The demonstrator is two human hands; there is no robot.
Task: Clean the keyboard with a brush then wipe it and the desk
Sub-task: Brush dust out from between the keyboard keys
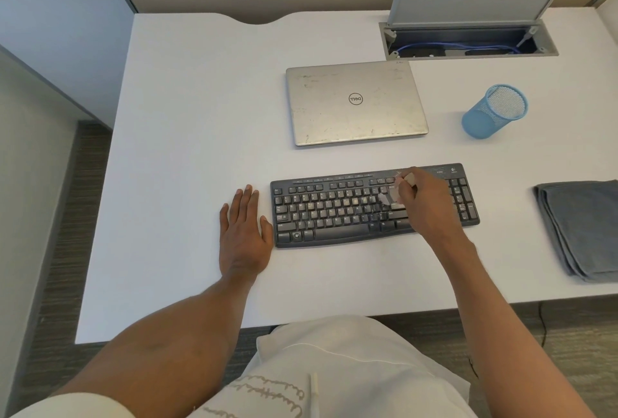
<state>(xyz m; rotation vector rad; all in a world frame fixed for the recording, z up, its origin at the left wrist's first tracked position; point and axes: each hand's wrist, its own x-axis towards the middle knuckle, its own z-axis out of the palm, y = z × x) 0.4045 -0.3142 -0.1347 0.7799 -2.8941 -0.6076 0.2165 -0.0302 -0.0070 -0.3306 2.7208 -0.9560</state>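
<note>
While right hand [424, 203] grips brush [388, 197] on keyboard [334, 213], left hand [242, 233] flat beside, laptop [354, 103] behind, cloth [582, 227] right

A black full-size keyboard [334, 213] is laid flat on the white counter [200, 116], its long side roughly parallel to the near edge. A small pale brush [388, 198], blurred, is gripped in the right hand [424, 203] over the keys right of centre. A grey cloth [578, 227] is laid folded near the counter's right edge, apart from the keyboard.
</note>
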